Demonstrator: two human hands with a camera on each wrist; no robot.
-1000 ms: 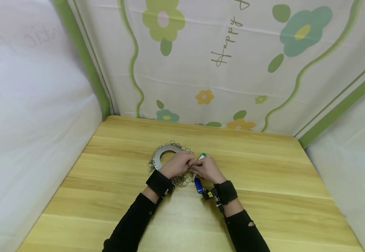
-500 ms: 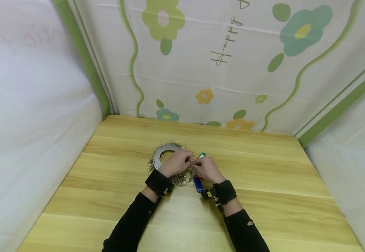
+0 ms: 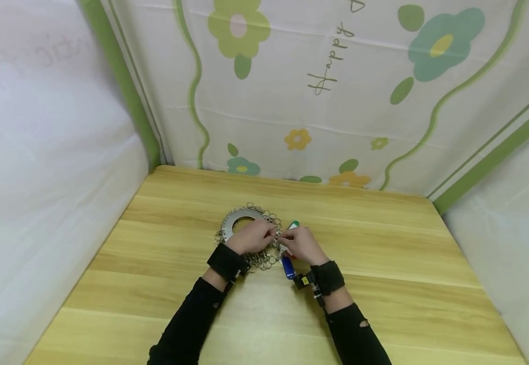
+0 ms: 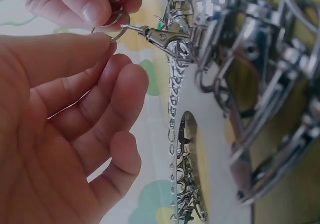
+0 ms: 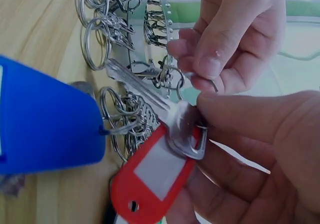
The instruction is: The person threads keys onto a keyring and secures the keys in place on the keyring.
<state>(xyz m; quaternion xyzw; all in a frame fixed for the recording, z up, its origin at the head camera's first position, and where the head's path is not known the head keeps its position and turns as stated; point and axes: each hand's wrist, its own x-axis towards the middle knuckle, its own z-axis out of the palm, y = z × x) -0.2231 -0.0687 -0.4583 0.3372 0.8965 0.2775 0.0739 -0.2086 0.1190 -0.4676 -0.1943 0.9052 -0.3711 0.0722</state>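
Note:
A flat silver metal ring, fringed with several small key rings and clasps, lies on the table. Over its right side my left hand pinches a small split ring between thumb and index finger. That ring hangs from a swivel clasp on the metal ring's edge. Close by on the right, my right hand holds a silver key and its red key tag by thumb and fingers. A blue key tag hangs from a neighbouring ring, below my right hand.
A green key tag shows behind the right hand. The wood-grain table is enclosed by white fabric walls at the back and sides. Wrist cameras on black straps sit close to the tags.
My left hand has drawn slightly left, so a small gap shows between the two hands' fingertips. The right hand stays almost in place with the key.

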